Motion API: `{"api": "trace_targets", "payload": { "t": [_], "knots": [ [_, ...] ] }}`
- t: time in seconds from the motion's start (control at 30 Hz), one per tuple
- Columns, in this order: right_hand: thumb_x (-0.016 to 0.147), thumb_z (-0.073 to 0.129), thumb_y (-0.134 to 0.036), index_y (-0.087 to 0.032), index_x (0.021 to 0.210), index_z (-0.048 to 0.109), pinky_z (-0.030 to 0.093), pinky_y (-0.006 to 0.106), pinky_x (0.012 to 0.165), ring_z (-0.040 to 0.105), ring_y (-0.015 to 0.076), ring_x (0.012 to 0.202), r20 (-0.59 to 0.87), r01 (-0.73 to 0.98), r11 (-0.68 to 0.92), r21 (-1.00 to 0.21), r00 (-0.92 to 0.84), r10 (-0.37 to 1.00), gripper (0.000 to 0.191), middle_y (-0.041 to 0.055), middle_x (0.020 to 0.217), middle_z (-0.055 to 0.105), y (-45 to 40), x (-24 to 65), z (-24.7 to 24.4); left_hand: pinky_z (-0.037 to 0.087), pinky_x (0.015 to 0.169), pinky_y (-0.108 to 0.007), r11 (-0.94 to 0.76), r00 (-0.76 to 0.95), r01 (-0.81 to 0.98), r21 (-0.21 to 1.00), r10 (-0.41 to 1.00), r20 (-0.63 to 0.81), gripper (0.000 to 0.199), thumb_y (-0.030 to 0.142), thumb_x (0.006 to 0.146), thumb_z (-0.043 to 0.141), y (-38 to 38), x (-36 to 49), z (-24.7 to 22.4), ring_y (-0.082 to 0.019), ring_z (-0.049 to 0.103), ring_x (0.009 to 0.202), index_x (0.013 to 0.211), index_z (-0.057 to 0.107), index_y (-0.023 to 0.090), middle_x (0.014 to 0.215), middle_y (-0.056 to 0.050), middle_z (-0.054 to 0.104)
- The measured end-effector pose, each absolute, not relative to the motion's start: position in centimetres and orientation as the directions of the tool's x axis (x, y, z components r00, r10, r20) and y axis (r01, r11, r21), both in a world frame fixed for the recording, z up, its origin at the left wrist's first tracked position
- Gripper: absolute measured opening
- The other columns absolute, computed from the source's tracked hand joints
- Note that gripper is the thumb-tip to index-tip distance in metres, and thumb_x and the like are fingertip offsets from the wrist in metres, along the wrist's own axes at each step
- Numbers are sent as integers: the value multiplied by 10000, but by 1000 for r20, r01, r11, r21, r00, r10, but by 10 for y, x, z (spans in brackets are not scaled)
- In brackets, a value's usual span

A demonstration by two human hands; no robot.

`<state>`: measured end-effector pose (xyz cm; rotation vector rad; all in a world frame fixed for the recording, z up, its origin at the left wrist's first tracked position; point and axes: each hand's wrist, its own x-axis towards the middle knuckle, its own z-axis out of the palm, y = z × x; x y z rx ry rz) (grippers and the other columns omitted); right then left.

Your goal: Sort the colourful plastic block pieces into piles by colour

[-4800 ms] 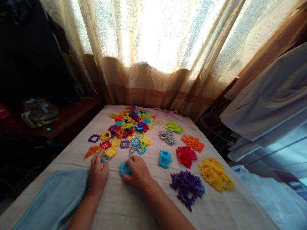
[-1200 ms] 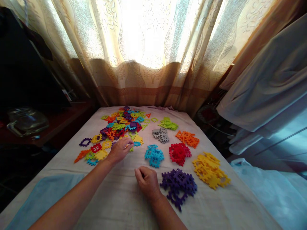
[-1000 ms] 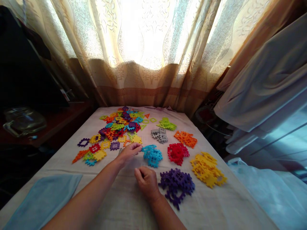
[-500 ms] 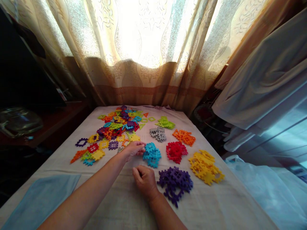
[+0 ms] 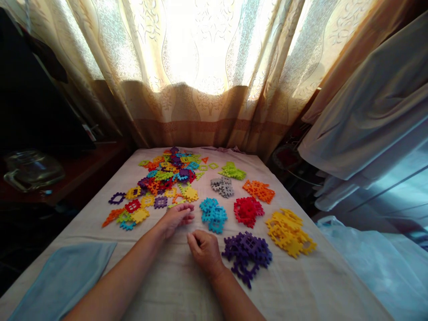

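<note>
My left hand (image 5: 178,218) hovers over the table just left of a pile of light blue interlocking plastic pieces (image 5: 214,215). Its fingers are slightly spread and nothing shows between them. Resting on the cloth beside it, my right hand (image 5: 204,253) is curled into a loose fist with no piece sticking out. A pile of purple pieces (image 5: 248,254) lies right of that fist. Beyond the left hand spreads a large mixed heap of coloured pieces (image 5: 169,171), with looser ones such as a red window piece (image 5: 133,205) and a purple square (image 5: 160,202) nearer.
Single-colour piles of red (image 5: 248,211), yellow (image 5: 290,232), orange (image 5: 258,191), grey (image 5: 222,186) and green pieces (image 5: 233,170) lie at the right. A blue cloth (image 5: 63,276) covers the near left corner. A glass jug (image 5: 33,169) stands left, and a curtain (image 5: 207,129) hangs behind.
My left hand has drawn back leftward from the light blue pile, and its fingers have come off the pieces. My right fist has stayed in place. The view has shifted slightly.
</note>
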<state>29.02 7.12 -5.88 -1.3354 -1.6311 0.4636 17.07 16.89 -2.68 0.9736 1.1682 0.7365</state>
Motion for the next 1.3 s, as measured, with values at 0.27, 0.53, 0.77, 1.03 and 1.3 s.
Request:
{"api": "trace_targets", "payload": {
  "t": [0.27, 0.53, 0.77, 1.03, 1.3],
  "knots": [
    [892, 455, -296, -203, 529, 417, 228, 254, 517, 382, 89, 490, 403, 577, 314, -754, 28, 915, 377, -43, 503, 417, 70, 290, -60, 554, 756, -325, 197, 12, 140, 970, 980, -201, 426, 488, 669, 702, 144, 103, -36, -201, 666, 875, 958, 647, 180, 1019, -65, 683],
    [907, 457, -305, -202, 522, 434, 224, 248, 513, 373, 91, 487, 423, 618, 331, -713, 3, 906, 399, -39, 501, 426, 69, 290, -61, 328, 1098, -501, -216, 37, 934, 283, 850, 526, 372, 347, 873, 429, 126, 40, -50, -301, 501, 1241, 1129, 636, 174, 1257, -154, 600],
    [918, 450, -310, -199, 535, 472, 239, 250, 518, 391, 92, 485, 439, 651, 350, -674, -28, 898, 399, -37, 508, 435, 68, 290, -65, 236, 1106, -592, 29, -57, 996, 88, 944, 325, 518, 371, 899, 428, 119, 42, -63, -348, 407, 1335, 1351, 482, 122, 1412, -193, 499],
    [924, 448, -328, -199, 541, 483, 257, 243, 511, 402, 93, 478, 449, 662, 364, -655, -46, 892, 406, -34, 505, 451, 68, 290, -67, 340, 1108, -432, -245, 120, 942, 230, 884, 452, 454, 355, 905, 414, 125, 61, -63, -268, 441, 1318, 1308, 542, 189, 1395, -131, 522],
    [934, 443, -346, -202, 535, 490, 251, 244, 509, 394, 95, 473, 456, 662, 373, -650, -53, 889, 426, -33, 503, 452, 69, 290, -68, 297, 1046, -613, 270, -331, 922, 276, 922, 202, 575, 425, 862, 435, 168, 25, -44, -420, 402, 1313, 1320, 516, 87, 1401, -264, 464]
  ]
}}
